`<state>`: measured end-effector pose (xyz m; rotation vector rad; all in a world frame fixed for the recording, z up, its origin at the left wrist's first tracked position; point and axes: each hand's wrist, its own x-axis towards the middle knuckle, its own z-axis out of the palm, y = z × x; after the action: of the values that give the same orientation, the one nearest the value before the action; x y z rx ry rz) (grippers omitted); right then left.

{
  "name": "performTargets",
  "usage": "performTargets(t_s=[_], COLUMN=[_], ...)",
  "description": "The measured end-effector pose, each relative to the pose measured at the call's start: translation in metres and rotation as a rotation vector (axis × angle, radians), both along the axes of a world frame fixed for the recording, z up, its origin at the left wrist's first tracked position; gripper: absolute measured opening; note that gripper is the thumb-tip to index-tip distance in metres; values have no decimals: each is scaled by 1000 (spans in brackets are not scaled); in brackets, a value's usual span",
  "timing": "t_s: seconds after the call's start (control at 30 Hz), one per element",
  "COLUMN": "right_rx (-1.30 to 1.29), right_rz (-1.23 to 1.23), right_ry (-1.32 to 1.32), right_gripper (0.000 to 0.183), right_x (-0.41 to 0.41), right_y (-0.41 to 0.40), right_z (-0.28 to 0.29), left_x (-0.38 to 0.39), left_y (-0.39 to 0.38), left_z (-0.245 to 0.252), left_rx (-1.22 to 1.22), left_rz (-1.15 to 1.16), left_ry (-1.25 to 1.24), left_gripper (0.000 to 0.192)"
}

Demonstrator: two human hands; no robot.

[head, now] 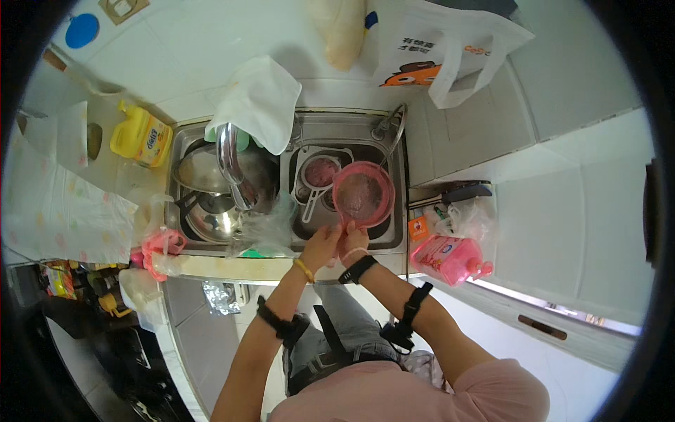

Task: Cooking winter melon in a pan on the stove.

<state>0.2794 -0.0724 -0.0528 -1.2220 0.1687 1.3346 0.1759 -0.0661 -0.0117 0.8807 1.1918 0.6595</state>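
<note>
A pink plastic basin or ladle [364, 194] with water in it is over the right basin of the steel sink [348, 126]. My right hand [354, 242] is at its near edge, by the handle; whether its fingers grip it is hard to tell. Close beside it, touching or nearly so, is my left hand [320, 247], its fingers partly hidden. A small white-handled strainer [311, 203] with a pink mass in its bowl sits left of the pink vessel, on a whitish rack or tray.
A steel faucet [228, 158] with a white cloth [258, 100] over it overhangs the left basin, which holds a large metal pan or lid [203, 171] and a plastic bag [271, 224]. A pink bottle [448, 258] lies right of the sink; a yellow jug [142, 138] stands left.
</note>
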Motion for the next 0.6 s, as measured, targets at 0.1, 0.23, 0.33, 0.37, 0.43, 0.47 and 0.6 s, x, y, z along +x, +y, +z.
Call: performTargets(t_s=[0.1,0.23,0.33,0.37,0.43,0.47,0.6], right_rx=[-89,-83,-27,-28,-76,-43,73], right_rz=[4,64,464,469,1150,1251,1303], right_ry=[106,31,-201,-201,-344,-454,-797], right_gripper=[16,14,8,8,12,16,21], right_x=[3,12,34,43,79,107,154], right_y=[-11,-31,-42,-37,-14,-12,69], right_z=[27,21,5,16,52,31,50], left_x=[27,45,43,39,42,45,20], left_y=[13,7,-14,-17,-8,0,14], left_z=[-24,-47,-105,-112,-84,-65,-35], left_rx=[-213,-37,122,171,207,216,-146], left_rz=[45,-7,12,22,153,129,130], left_ry=[-262,145,208,231,407,392,111], left_gripper=[40,34,33,32,38,38,38])
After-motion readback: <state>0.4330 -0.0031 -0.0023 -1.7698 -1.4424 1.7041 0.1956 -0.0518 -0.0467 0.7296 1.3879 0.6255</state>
